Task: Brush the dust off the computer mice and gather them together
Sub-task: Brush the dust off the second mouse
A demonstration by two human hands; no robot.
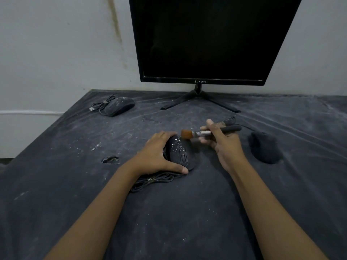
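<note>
The bench (187,222), under a dark dusty cover, fills the lower view. Its left edge runs slanted toward the wall (56,44), and a broad stretch of cover lies on the near side. The monitor (204,38) stands at the back edge, with its screen dark.

The right mouse (264,147), grey with dust, lies well apart to the right. The left mouse (120,106) lies near the back-left corner. The middle mouse (183,153), speckled white, is in the centre, and the left hand (155,154) grips it from its left side. Its cable (155,180) is bunched under that wrist.

The right hand (223,145) pinches the brush (202,133). The bristles are at the far end of the middle mouse; I cannot tell if they touch it. A small tear (110,159) is in the cover left of the hands.
</note>
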